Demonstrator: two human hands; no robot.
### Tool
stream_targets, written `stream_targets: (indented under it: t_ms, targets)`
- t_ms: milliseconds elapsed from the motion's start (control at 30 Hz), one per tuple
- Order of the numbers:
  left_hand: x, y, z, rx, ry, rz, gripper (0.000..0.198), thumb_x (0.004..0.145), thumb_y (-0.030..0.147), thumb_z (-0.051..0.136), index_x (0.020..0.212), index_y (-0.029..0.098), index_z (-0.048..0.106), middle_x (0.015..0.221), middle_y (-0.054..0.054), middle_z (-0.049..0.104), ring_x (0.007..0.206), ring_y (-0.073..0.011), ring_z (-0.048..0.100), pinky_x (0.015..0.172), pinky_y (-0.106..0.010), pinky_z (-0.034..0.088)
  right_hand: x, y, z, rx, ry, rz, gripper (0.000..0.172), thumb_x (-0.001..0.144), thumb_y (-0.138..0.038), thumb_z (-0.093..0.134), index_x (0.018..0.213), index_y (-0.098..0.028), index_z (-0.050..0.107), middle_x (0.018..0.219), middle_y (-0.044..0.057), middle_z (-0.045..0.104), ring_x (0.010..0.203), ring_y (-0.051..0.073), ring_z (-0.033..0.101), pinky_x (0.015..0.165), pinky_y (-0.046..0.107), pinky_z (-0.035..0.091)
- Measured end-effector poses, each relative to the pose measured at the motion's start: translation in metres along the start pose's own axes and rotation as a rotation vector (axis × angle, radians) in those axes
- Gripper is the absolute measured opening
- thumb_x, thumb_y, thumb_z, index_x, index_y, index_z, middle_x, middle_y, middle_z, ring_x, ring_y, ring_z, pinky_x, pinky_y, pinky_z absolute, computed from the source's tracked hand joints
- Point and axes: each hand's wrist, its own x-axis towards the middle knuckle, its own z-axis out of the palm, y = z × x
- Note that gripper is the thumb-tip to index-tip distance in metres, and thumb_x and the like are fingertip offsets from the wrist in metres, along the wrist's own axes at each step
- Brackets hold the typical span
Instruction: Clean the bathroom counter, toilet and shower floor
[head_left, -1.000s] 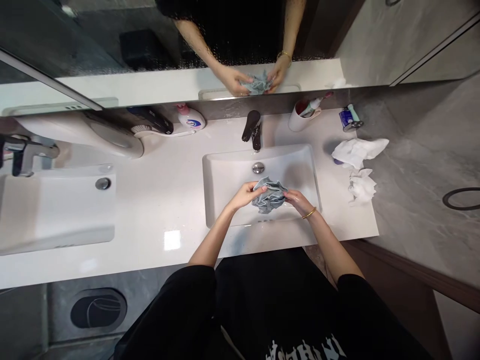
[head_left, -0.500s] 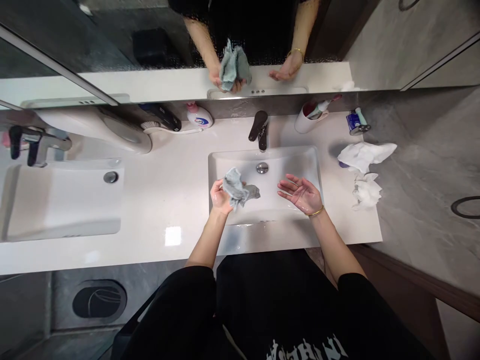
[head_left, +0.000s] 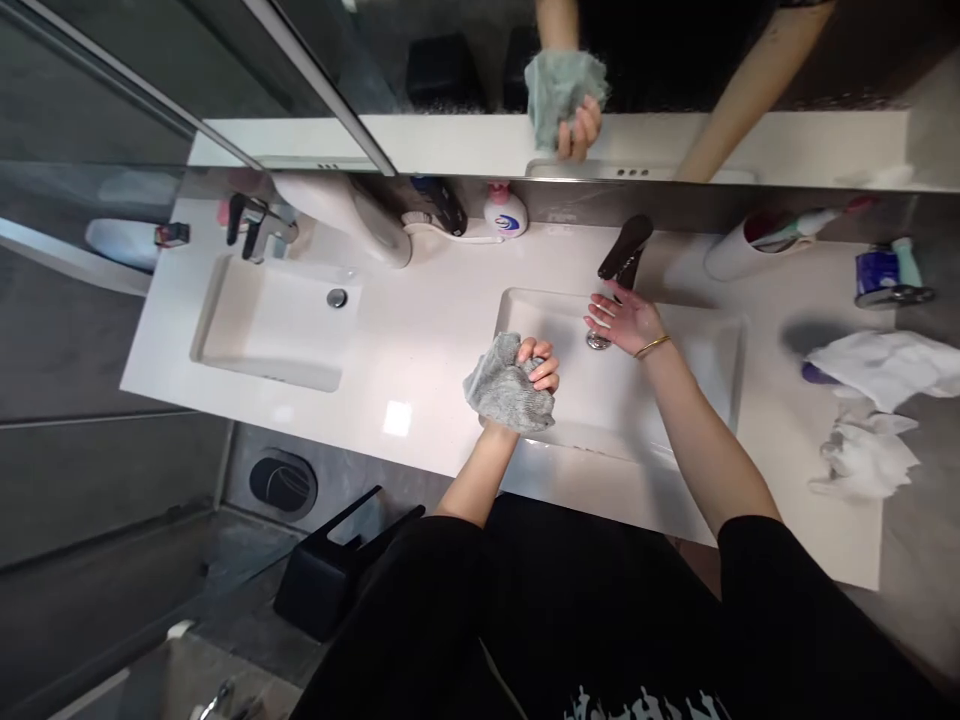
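My left hand (head_left: 541, 364) is closed round a damp-looking grey cloth (head_left: 504, 388), which drapes over the palm and hides most of it. Hand and cloth are above the left edge of the white sink (head_left: 667, 400). Under the spout of the dark faucet (head_left: 627, 248), my right hand (head_left: 626, 320) is open, palm turned up and fingers apart, with nothing in it. A gold bangle (head_left: 651, 346) circles that wrist. Partly covered by the right fingers is the metal drain (head_left: 598, 341).
A second sink (head_left: 274, 330) with its own faucet (head_left: 259, 228) lies left. Along the back stand a pump bottle (head_left: 505, 212), a brush (head_left: 450, 232) and a white cup (head_left: 739, 250) with toothbrushes. Crumpled white tissue (head_left: 870, 455) lies right. A black stool (head_left: 330, 575) stands below the counter.
My view has turned left. The right hand has moved up to the faucet spout. The left hand has turned and closed over the cloth, which is now spread across it.
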Motion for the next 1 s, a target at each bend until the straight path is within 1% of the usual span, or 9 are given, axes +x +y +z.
stream_targets:
  t_ms: [67,167,300,400,467,567,733,833,1000]
  targets:
    - [0.001,0.001,-0.002,-0.051,-0.01,0.037,0.036,0.092,0.054,0.046,0.075,0.023,0.05,0.095,-0.007,0.059,0.06,-0.0126,0.039,0.055,-0.031,0.035,0.009,-0.007,0.007,0.029,0.033,-0.005,0.007,0.08,-0.034,0.059,0.077,-0.028,0.061,0.083,-0.004,0.072,0.087,0.016,0.067,0.096,0.041,0.052]
    - [0.002,0.005,-0.006,-0.066,0.01,0.055,0.035,0.092,0.053,0.045,0.075,0.023,0.05,0.096,-0.008,0.06,0.061,-0.0132,0.038,0.057,-0.032,0.034,0.008,-0.024,0.012,-0.012,0.028,-0.075,0.018,0.086,-0.035,0.051,0.074,-0.027,0.062,0.093,-0.004,0.074,0.093,0.014,0.066,0.099,0.038,0.05]
    - [0.002,0.013,-0.011,-0.036,0.085,0.079,0.034,0.091,0.053,0.046,0.078,0.023,0.054,0.101,-0.009,0.061,0.068,-0.0161,0.044,0.06,-0.034,0.037,0.002,-0.034,-0.007,-0.183,-0.124,-0.096,0.037,0.095,-0.035,0.032,0.099,-0.027,0.068,0.116,0.0,0.072,0.105,0.014,0.066,0.1,0.042,0.045]
    - [0.004,0.017,-0.011,-0.02,0.129,0.109,0.034,0.092,0.051,0.044,0.076,0.023,0.054,0.102,-0.009,0.061,0.069,-0.0162,0.046,0.06,-0.033,0.038,0.011,-0.014,-0.04,-0.418,-0.175,0.25,0.038,0.094,-0.03,0.033,0.105,-0.021,0.068,0.11,0.008,0.074,0.098,0.019,0.07,0.097,0.047,0.048]
    - [0.008,0.018,-0.01,-0.005,0.153,0.131,0.036,0.094,0.051,0.042,0.075,0.023,0.053,0.1,-0.009,0.061,0.07,-0.0161,0.047,0.06,-0.033,0.038,0.027,0.008,-0.061,-0.552,-0.116,0.417,0.03,0.091,-0.03,0.042,0.105,-0.022,0.068,0.11,0.009,0.074,0.1,0.02,0.07,0.1,0.045,0.049]
    - [0.014,0.018,-0.005,0.016,0.207,0.162,0.04,0.095,0.053,0.037,0.074,0.022,0.052,0.095,-0.008,0.059,0.07,-0.0161,0.048,0.063,-0.033,0.039,0.06,0.035,-0.078,-0.607,-0.038,0.378,0.027,0.089,-0.034,0.046,0.108,-0.027,0.064,0.121,0.006,0.07,0.111,0.016,0.066,0.106,0.039,0.047]
    - [0.022,0.013,0.001,-0.008,0.287,0.202,0.044,0.098,0.051,0.031,0.071,0.021,0.048,0.088,-0.008,0.058,0.074,-0.0166,0.051,0.07,-0.033,0.043,0.096,0.047,-0.068,-0.798,0.011,0.251,0.027,0.087,-0.043,0.052,0.104,-0.025,0.064,0.122,0.009,0.069,0.117,0.021,0.063,0.103,0.043,0.048]
    - [0.026,0.009,0.002,-0.041,0.295,0.205,0.044,0.098,0.05,0.03,0.07,0.022,0.049,0.088,-0.008,0.059,0.079,-0.0177,0.053,0.075,-0.034,0.045,0.078,0.05,-0.052,-1.024,0.041,0.126,0.031,0.078,-0.048,0.066,0.094,-0.021,0.07,0.112,0.009,0.073,0.119,0.027,0.061,0.107,0.045,0.044]
    - [0.034,0.002,0.003,-0.085,0.272,0.124,0.043,0.097,0.051,0.034,0.072,0.023,0.053,0.088,-0.009,0.06,0.085,-0.0196,0.056,0.079,-0.036,0.047,0.006,0.059,-0.013,-0.932,-0.432,-0.046,0.041,0.068,-0.057,0.076,0.091,-0.024,0.076,0.113,0.004,0.072,0.114,0.026,0.063,0.105,0.04,0.045]
